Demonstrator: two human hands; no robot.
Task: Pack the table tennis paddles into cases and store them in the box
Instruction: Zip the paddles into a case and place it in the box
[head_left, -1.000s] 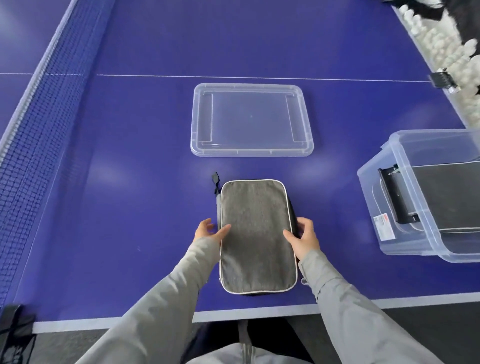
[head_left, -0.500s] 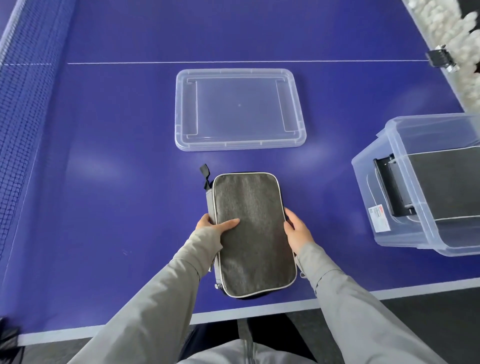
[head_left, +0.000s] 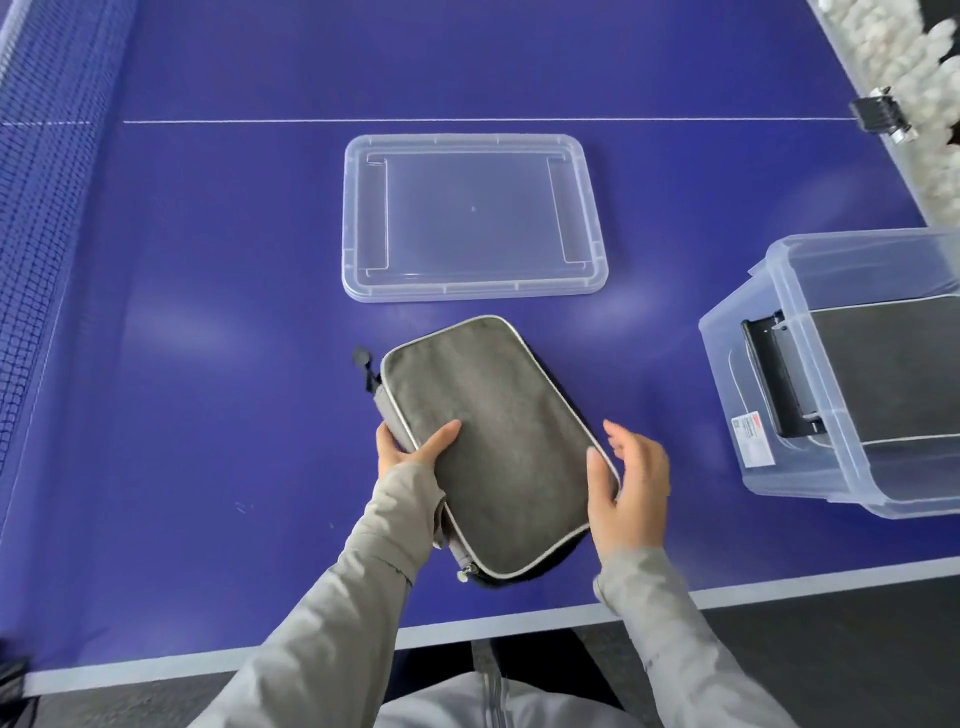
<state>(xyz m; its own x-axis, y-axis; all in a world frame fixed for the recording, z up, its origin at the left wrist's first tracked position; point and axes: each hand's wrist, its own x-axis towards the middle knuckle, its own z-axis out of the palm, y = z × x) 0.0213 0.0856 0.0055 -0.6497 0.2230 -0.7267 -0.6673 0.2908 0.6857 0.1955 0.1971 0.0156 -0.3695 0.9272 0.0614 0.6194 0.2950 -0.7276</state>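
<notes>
Near the front edge of the table tennis table (head_left: 208, 312), the grey zippered paddle case (head_left: 498, 447) is angled, far end leftward. The left hand (head_left: 410, 449) grips its left edge, thumb on top. The right hand (head_left: 631, 488) touches the right edge, fingers loosely extended. A clear lid (head_left: 472, 215) lies just beyond. A clear storage box (head_left: 748, 395) at right holds a second grey case (head_left: 893, 374).

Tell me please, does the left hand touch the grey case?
Touching. The head view shows the left hand gripping the grey case at its left edge, with the thumb lying on top.
</notes>
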